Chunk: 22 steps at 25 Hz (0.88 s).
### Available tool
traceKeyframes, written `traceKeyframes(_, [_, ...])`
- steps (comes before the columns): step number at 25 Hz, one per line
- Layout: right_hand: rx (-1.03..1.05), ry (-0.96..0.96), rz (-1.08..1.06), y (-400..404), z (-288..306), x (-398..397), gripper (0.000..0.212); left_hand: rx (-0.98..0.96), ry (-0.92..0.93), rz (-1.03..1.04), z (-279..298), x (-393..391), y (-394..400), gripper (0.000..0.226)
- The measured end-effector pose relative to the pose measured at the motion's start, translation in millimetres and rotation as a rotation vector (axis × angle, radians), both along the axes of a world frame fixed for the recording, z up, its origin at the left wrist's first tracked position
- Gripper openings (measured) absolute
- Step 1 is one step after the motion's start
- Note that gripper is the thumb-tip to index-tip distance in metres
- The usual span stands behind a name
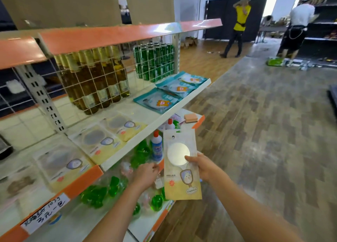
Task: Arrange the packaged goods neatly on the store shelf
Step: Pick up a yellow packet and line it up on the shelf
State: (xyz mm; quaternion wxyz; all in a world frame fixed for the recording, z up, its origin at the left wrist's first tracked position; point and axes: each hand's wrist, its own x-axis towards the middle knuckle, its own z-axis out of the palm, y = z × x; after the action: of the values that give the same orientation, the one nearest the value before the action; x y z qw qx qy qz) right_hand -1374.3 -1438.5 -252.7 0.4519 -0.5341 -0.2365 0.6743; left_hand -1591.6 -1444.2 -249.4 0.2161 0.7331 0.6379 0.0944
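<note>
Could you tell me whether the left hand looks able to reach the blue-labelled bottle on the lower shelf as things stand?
Probably yes: the left hand holds nothing and is already at the lower shelf, just below the blue-labelled bottle, with nothing between them; the mirror packet stays off to the right.

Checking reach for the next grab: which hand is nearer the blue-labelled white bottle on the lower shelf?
Left. The left hand is just below the bottle, beside it; the right hand is farther right, holding the mirror packet.
</note>
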Motion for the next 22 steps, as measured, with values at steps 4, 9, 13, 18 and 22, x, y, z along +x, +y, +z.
traceKeyframes(4, [-0.013, -0.028, 0.082, 47, -4, 2, 0.038, -0.034, -0.018, 0.11, -1, 2, 21, 0.03])
traceKeyframes(9, [0.063, -0.042, 0.208, 119, 20, 4, 0.046, -0.069, -0.097, 0.247, 19, 14, 49, 0.032])
traceKeyframes(13, [0.139, 0.019, 0.311, 164, 46, -4, 0.041, -0.047, -0.311, 0.42, 40, 16, 72, 0.031])
traceKeyframes(18, [0.193, 0.098, 0.499, 179, 60, -30, 0.029, -0.093, -0.959, 0.792, 53, 26, 75, 0.032])
traceKeyframes(22, [0.147, 0.086, 0.605, 171, 54, -56, 0.03, -0.106, -1.327, 0.978, 54, 32, 61, 0.033])
